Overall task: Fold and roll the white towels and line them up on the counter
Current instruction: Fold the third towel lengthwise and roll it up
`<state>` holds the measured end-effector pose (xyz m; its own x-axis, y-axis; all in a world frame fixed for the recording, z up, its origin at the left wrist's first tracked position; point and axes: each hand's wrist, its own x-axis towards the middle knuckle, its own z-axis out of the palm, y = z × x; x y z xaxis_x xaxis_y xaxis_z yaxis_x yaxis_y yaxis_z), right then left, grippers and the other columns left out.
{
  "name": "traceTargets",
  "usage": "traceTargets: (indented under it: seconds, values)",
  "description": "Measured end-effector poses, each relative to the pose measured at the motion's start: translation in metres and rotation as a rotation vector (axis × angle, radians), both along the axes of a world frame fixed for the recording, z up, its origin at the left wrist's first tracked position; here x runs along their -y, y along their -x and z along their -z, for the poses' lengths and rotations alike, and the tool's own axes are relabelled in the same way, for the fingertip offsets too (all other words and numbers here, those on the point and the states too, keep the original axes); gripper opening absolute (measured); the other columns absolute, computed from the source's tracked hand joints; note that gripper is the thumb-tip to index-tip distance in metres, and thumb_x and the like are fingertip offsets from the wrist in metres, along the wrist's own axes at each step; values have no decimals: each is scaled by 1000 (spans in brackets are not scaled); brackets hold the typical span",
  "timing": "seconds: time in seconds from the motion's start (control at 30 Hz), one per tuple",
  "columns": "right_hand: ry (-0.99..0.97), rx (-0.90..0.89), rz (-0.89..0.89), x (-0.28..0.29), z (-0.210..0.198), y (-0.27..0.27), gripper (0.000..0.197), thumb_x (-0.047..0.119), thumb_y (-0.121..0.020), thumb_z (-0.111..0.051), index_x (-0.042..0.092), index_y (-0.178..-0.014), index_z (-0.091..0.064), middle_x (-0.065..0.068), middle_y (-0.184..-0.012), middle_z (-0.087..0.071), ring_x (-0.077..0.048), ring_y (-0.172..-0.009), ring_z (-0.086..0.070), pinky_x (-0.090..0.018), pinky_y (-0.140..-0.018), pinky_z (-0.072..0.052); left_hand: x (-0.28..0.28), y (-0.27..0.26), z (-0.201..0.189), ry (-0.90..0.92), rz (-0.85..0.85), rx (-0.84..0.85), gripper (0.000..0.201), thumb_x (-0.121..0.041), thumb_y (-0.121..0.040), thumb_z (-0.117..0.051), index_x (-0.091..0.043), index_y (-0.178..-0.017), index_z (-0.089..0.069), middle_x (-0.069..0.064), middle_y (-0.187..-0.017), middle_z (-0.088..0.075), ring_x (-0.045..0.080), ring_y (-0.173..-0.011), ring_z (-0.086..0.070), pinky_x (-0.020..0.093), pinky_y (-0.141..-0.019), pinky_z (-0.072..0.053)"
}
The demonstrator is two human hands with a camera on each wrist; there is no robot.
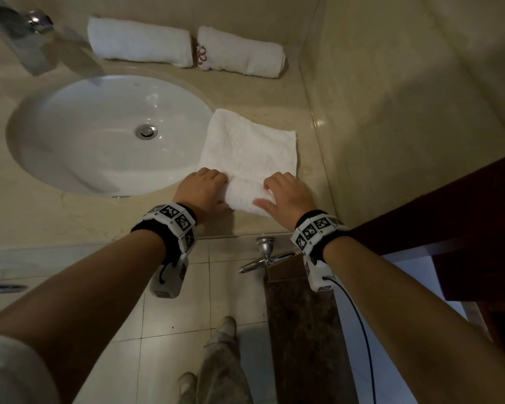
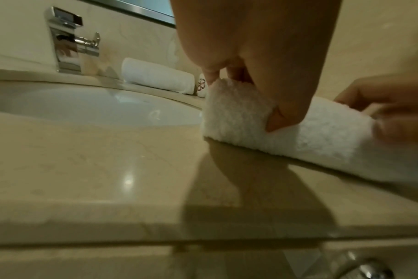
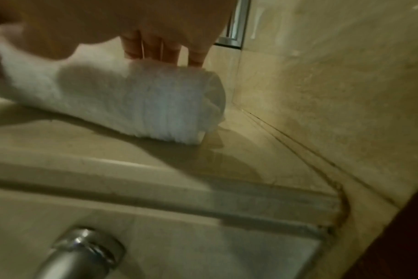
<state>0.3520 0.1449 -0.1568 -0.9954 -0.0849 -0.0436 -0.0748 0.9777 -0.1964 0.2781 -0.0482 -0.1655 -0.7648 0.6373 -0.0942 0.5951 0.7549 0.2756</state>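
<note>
Fluffy terry-cloth towel on glossy marble counter; shiny chrome faucet.

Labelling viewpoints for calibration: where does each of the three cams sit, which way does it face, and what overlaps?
Head: worn high, looks down at the counter, sink, two rolled towels by the wall; shows both forearms, left hand, right hand.
Left wrist: low over the counter, faces the faucet; left thumb and fingers grip the half-rolled towel.
Right wrist: low, faces the side wall; fingers on the roll's right end.
Shared: all three see the half-rolled towel.
</note>
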Motion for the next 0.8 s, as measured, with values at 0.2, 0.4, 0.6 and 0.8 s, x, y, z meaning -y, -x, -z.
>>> traceTargets:
  seconds: [0.2, 0.4, 0.6, 0.8]
  values:
    - [-48, 137, 29, -5, 1, -1, 55, 36, -81, -65, 16, -128, -46, -3, -127, -50, -22, -117, -45, -33, -97, -33, -11, 1, -14, 20, -76, 126, 46, -34, -86, -53, -14, -128, -51, 9, -126, -56, 27, -116, -49, 35, -91, -41]
    - [241, 309, 151, -13, -6, -1, 47, 44, -84, -61, 19, -122, -49, -5, -117, -57, -26, -104, -55, -32, -85, -41, -9, -1, -22, 34, -170, 290, 43, -36, -89, -47, -18, -128, -44, 13, -109, -62, 31, -95, -56, 33, -80, -42]
    - [310, 396, 158, -9, -20, 6, 40, 42, -94, -48, 17, -124, -46, -6, -118, -58, -25, -100, -55, -31, -82, -40, -9, -2, -25, 35, -186, 215, 46, -42, -84, -41, -13, -120, -37, 9, -93, -55, 26, -80, -50, 32, -73, -37]
    - [336, 433, 233, -9, -18, 23, 42, 44, -96, -43, 12, -121, -54, -12, -118, -61, -28, -108, -57, -27, -79, -37, 2, -3, -20, -48, 109, -270, 28, -32, -77, -39, -9, -79, -55, 9, -81, -60, 29, -69, -56, 33, -64, -44]
